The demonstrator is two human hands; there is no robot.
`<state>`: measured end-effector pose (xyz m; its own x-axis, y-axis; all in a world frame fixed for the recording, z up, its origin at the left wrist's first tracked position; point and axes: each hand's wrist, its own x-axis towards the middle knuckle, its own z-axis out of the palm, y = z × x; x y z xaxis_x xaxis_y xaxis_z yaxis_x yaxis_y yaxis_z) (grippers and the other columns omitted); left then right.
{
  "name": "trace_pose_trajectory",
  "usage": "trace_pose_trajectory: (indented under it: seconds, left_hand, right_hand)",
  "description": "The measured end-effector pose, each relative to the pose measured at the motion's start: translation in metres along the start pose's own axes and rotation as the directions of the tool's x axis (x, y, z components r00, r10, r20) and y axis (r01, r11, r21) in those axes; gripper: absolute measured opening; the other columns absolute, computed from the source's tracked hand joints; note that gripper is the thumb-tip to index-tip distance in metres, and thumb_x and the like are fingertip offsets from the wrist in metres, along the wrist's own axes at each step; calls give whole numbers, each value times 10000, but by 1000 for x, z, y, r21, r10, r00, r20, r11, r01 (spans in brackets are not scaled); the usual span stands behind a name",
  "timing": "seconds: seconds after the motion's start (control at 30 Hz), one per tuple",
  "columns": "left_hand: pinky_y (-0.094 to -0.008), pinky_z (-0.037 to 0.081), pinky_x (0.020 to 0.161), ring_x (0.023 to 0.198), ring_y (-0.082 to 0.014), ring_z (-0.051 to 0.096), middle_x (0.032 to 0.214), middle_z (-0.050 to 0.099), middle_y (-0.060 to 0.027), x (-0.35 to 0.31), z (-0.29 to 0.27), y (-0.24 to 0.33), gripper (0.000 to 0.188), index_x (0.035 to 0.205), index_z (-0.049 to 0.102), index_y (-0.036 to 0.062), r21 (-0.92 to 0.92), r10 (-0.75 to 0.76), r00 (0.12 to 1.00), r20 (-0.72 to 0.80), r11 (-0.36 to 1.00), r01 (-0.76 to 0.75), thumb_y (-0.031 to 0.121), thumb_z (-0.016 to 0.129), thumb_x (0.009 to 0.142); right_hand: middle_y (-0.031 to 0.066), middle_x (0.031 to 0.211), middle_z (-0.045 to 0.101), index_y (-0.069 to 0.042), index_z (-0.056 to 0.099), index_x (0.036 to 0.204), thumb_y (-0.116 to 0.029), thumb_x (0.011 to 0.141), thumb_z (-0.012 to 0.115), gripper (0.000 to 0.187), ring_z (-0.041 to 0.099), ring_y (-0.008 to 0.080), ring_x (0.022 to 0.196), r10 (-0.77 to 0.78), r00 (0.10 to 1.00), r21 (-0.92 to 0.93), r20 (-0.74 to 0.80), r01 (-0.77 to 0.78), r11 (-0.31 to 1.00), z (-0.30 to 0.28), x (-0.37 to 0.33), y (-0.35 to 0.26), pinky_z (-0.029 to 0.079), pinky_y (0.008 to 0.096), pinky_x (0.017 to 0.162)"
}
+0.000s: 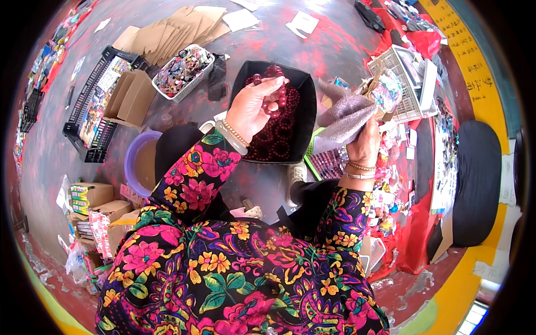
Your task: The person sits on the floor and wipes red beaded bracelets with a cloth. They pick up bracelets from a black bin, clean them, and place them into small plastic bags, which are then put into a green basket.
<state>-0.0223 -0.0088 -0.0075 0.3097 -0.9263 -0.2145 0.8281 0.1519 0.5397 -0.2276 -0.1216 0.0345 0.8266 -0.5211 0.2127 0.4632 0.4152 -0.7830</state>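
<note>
In the upper centre of the frame, the left hand was curled around dark red beads above a black bin, where more red beads lay. Right of centre, the right hand was closed on a mauve-grey cloth, near a green basket. A purple basin stood at centre left.

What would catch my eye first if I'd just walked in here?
Probably the shirt, bright with flowers on black, filling the lower middle. Above it, the left grip holds dark red beads over a black box containing more of them. Further right, the right grip has a greyish-purple cloth.
</note>
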Motion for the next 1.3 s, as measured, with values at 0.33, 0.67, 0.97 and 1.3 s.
trace_pose_trajectory:
  seconds: [0.33,0.67,0.97,1.3]
  left_hand:
    - [-181,347,484,617,-42,520,764,601,5,-3,9,-36,107,919,617,66,245,-6,1000,-9,969,8,137,568,856]
    - [-161,334,455,567,-17,462,788,602,23,-7,21,-18,173,948,633,48,472,-27,1000,17,881,16,185,594,850]
    - [-194,421,638,743,-49,531,867,608,7,-1,16,-22,205,1008,618,10,606,24,971,238,777,-168,67,625,811]
    - [-194,418,594,686,-55,539,805,613,-8,0,15,-21,130,920,610,17,575,100,988,116,805,-149,30,634,793]
  right_hand:
    - [48,685,542,-32,582,889,-145,832,595,128,502,97,662,-186,970,-950,-156,-96,298,18,12,66,422,252,612]
    - [-72,698,513,-53,584,812,-158,887,556,132,418,20,634,-146,860,-525,-489,-156,837,4,12,55,338,170,544]
    - [-90,673,483,-48,612,744,-271,921,493,309,395,27,632,-35,874,-538,-485,-267,800,10,8,48,313,194,551]
    - [-27,895,579,-10,592,1043,-211,921,496,254,484,44,863,-42,960,-620,-277,-145,771,7,11,63,404,206,777]
